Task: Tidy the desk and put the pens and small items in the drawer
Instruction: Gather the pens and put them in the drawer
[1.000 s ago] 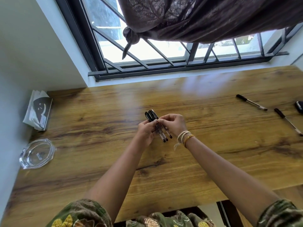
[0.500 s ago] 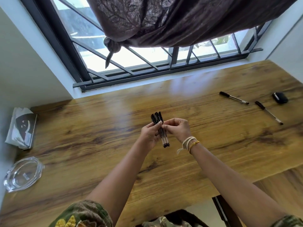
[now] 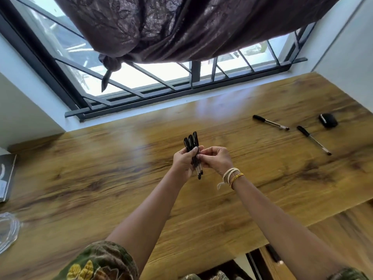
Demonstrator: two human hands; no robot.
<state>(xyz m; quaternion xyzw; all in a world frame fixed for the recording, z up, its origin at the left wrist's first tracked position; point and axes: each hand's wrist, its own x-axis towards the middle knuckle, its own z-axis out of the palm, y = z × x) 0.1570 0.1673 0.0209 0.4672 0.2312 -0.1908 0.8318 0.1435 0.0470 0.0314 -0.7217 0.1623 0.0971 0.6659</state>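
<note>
- Since the earlier frame, the bundle of pens [image 3: 193, 150] has been turned more upright, caps toward the window.
- The bundle is pinched between the left hand [image 3: 183, 163] and right hand [image 3: 217, 159], fingers closed on the barrels, above the table [image 3: 101, 178].
- Two loose pens [image 3: 270, 122] [image 3: 313, 140] and a small black item [image 3: 328, 120] are seen well to the right, nearer the right hand, long axes slanting down-right.
- No drawer is clearly seen.

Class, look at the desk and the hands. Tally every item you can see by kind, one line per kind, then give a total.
Pens held in the hands: 3
Pens lying on the desk: 2
Small black case: 1
Clear glass dish, cut off at the left edge: 1
Booklet at the left edge: 1
Total: 8
</note>
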